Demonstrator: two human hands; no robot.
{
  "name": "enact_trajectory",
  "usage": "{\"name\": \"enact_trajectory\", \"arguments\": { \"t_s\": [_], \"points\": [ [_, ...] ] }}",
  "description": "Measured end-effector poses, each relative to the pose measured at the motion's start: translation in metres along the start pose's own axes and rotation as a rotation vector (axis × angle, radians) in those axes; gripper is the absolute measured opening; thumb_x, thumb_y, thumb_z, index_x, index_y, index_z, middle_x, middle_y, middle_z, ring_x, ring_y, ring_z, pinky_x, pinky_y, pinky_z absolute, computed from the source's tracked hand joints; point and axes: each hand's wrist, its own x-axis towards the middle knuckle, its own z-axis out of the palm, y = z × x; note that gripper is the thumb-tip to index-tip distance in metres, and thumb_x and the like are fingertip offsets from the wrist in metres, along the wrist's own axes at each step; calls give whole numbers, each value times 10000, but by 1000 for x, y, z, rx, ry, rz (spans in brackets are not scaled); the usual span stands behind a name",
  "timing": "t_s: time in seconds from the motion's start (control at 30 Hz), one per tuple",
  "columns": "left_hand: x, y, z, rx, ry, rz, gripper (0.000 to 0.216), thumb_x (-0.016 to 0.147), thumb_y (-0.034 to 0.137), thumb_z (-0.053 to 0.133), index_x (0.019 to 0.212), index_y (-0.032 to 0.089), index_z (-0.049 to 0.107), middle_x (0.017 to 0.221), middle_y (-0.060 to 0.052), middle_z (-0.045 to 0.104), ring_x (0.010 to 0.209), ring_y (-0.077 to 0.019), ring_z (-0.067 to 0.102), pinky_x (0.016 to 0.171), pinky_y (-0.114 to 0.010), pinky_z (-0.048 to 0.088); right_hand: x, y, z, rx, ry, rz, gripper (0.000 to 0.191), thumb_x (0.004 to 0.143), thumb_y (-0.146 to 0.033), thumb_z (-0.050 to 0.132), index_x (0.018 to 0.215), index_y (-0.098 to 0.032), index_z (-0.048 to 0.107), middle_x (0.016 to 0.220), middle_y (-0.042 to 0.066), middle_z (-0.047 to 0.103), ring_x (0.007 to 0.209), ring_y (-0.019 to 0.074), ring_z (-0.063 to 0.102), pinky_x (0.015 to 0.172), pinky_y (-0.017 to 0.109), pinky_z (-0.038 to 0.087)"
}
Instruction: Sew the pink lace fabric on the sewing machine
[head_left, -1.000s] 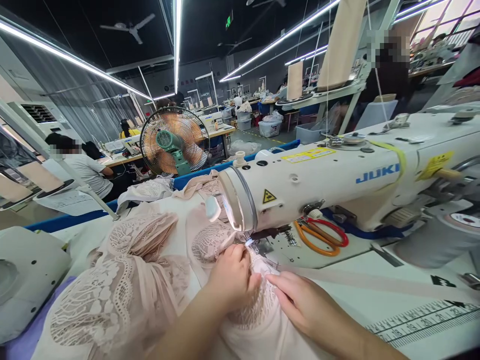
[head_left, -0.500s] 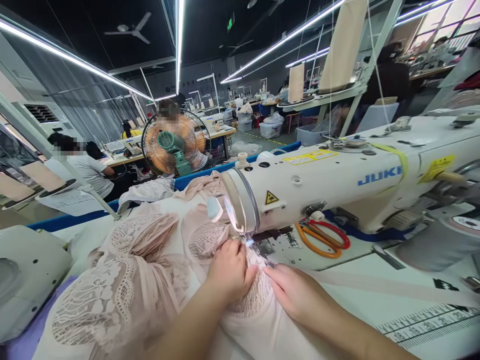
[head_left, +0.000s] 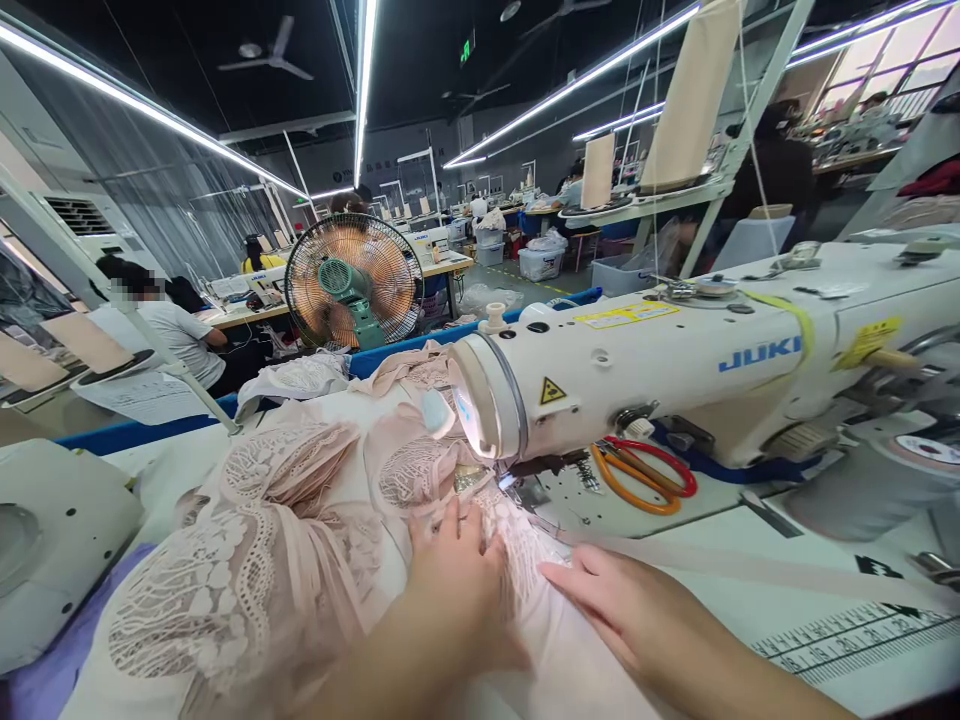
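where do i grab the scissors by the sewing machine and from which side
Probably by the orange handle, coming from the person's side: that loop lies uncovered and nearer than the red handle, while the sewing machine crowds the far side of the scissors.

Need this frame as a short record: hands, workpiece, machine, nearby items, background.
left hand: palm down, fingers spread on the lace fabric
right hand: fingertips at the fabric's right edge
workpiece: pale lace fabric, reaching under the machine's head
machine: white JUKI sewing machine
under machine arm: scissors, one orange and one red handle loop
right side: pale strip, printed ruler scale
left side: heaped lace pieces
background: floor fan, other workstations
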Motion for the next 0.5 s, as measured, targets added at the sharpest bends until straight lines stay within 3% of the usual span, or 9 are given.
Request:
{"name": "enact_trajectory", "arguments": {
  "t_s": [0.13, 0.37, 0.5],
  "points": [
    [7, -2, -1, -5, -73, -70, 1003, 604, 551, 738, 1446, 221, 303, 1528, -179, 152, 1381, -451, 108, 957, -771, 191, 3, 5, 1, -39, 29, -5, 313, 886, -202, 398, 1094, -248, 628, 840, 81, 574, 722, 235, 564, 552, 290, 268],
    [13, -8, -8, -41, -15, -162, 900, 638, 456, 717, 1419, 192, 357, 1540, -165, 93, 1390, -439, 66, 953, -752, 238, 17, 0, -7, -128, 20, 55, 329, 847, -185, 421, 1090, -259, 630, 759, 71, 630, 640, 246, 589, 491, 296, 197],
    [18, -14, -8, -74, 52, -244, 878, 640, 393, 726, 1411, 188, 361, 1547, -158, 52, 1384, -460, 52, 901, -734, 336, 30, -9, -17, -183, -61, 109, 500, 739, -85, 492, 1204, -245, 583, 758, 73, 689, 640, 261, 629, 463, 293, 199]
  ]
}}
